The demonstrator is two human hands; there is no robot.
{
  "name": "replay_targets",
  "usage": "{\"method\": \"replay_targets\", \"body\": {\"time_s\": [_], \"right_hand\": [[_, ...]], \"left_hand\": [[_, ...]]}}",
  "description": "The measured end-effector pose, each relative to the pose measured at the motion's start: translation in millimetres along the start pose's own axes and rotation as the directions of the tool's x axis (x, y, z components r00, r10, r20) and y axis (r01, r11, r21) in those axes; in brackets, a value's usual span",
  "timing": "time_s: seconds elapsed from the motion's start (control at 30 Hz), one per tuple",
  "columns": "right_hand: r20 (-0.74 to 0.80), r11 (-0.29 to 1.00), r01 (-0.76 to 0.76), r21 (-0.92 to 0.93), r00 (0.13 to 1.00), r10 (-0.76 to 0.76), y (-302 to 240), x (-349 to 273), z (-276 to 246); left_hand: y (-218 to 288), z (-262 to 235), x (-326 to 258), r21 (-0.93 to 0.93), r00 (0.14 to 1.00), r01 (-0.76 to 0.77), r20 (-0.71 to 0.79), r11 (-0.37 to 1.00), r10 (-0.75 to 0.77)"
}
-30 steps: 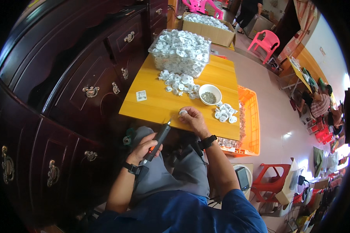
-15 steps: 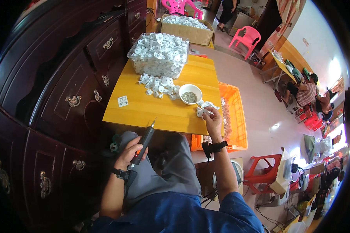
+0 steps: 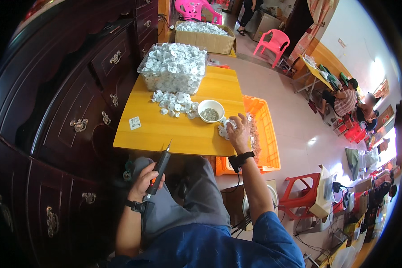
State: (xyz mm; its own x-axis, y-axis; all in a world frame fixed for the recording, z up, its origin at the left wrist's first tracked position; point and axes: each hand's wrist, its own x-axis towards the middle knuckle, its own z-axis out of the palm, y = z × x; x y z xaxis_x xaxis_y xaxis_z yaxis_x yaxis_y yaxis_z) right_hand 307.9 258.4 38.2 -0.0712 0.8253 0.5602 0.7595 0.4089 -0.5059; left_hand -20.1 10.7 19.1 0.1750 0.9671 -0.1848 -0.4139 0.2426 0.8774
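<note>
My left hand (image 3: 144, 182) is closed round a dark, pen-shaped electric screwdriver (image 3: 161, 168), its thin bit pointing up and away just short of the yellow table (image 3: 178, 136). At the table's right edge, my right hand (image 3: 240, 134) reaches over a few white round plastic parts (image 3: 223, 131), its fingers apart and touching or just above them. Beside these stands a white bowl (image 3: 211, 102) holding many small metal pieces, probably screws. Left of the bowl lies a loose heap of the same white parts (image 3: 176, 102). Behind it, a clear plastic bin (image 3: 172, 85) is heaped full of them.
An orange crate (image 3: 268, 138) with pinkish parts stands right of the table, low down. Dark wooden drawers (image 3: 67, 147) line the left. A cardboard box (image 3: 205, 41) of white parts is behind. Red stool (image 3: 301, 196) and cables stand right; other people sit farther off.
My right hand has loosened from a pinch on the white parts, its fingers now spread and raised. My left hand still holds the screwdriver. The whole view has shifted slightly.
</note>
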Motion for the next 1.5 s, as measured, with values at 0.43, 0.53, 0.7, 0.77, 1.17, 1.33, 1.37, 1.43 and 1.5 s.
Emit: {"method": "replay_targets", "body": {"time_s": [0.43, 0.53, 0.7, 0.77, 1.17, 1.33, 1.37, 1.43, 1.5], "right_hand": [[0.268, 0.969, 0.028, -0.245, 0.963, 0.04, -10, 2, 21], [0.224, 0.981, 0.047, -0.186, 0.975, -0.004, -4, 6, 24], [0.232, 0.981, 0.081, -0.179, 0.972, -0.038, 30, 24, 11], [0.225, 0.959, 0.044, -0.278, 0.974, 0.02, 51, 33, -1], [0.165, 0.991, -0.064, -0.118, 0.983, 0.084, 52, 66, -27], [0.233, 0.998, -0.034, -0.046, 0.971, 0.044, -2, 72, 5], [0.257, 0.996, -0.05, -0.075, 0.964, 0.068, -4, 74, 11], [0.354, 0.986, -0.117, -0.122, 0.923, 0.154, -7, 81, 21], [0.445, 0.969, -0.174, -0.175, 0.864, 0.235, -10, 84, 28]], "left_hand": [[5, 4, 3, -0.001, 1.0, 0.006, 0.0, 1.0, -0.006], [6, 6, 3, 0.026, 1.0, 0.012, -0.02, 1.0, -0.012], [7, 8, 2, 0.043, 1.0, -0.006, -0.013, 0.999, 0.007], [9, 11, 0, 0.063, 0.999, 0.022, -0.039, 0.998, -0.019], [6, 10, 4, 0.061, 0.997, 0.061, -0.041, 0.996, -0.059], [6, 11, 1, 0.072, 0.996, 0.071, -0.067, 0.995, -0.066], [7, 11, 0, 0.073, 0.996, 0.065, -0.067, 0.995, -0.061], [7, 11, -1, 0.071, 0.996, 0.059, -0.067, 0.996, -0.055], [8, 8, -4, 0.074, 0.997, 0.041, -0.064, 0.996, -0.036]]}}
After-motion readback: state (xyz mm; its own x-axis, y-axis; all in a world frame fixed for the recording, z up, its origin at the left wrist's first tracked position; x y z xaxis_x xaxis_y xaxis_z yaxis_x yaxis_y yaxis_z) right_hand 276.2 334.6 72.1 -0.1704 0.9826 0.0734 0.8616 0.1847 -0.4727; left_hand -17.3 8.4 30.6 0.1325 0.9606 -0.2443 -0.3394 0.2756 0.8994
